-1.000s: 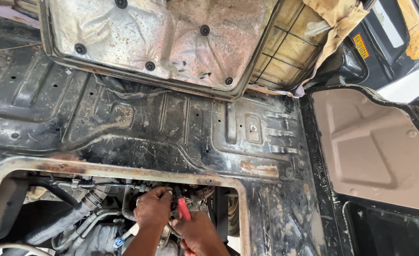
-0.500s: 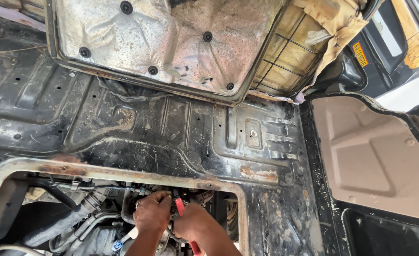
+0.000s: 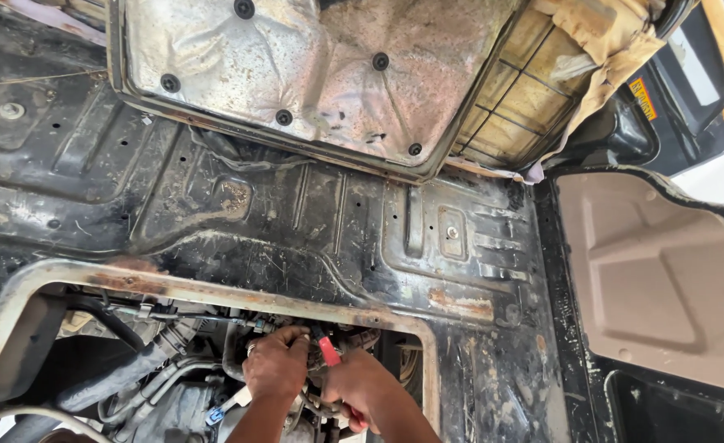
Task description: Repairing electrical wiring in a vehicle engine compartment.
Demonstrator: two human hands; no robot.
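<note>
Seen from the head camera, a person's two bare hands work inside the opening in a bare, rust-streaked vehicle floor pan (image 3: 313, 246). The left hand (image 3: 276, 365) has its fingers curled down onto an engine part among hoses (image 3: 145, 373) and wiring; whether it clamps anything cannot be told. The right hand (image 3: 362, 390) is closed around the red handles of pliers (image 3: 329, 354), whose nose points up beside the left fingers. A raised, foil-lined engine cover (image 3: 313, 70) stands propped above, and a tan moulded panel (image 3: 657, 279) lies to the right.
</note>
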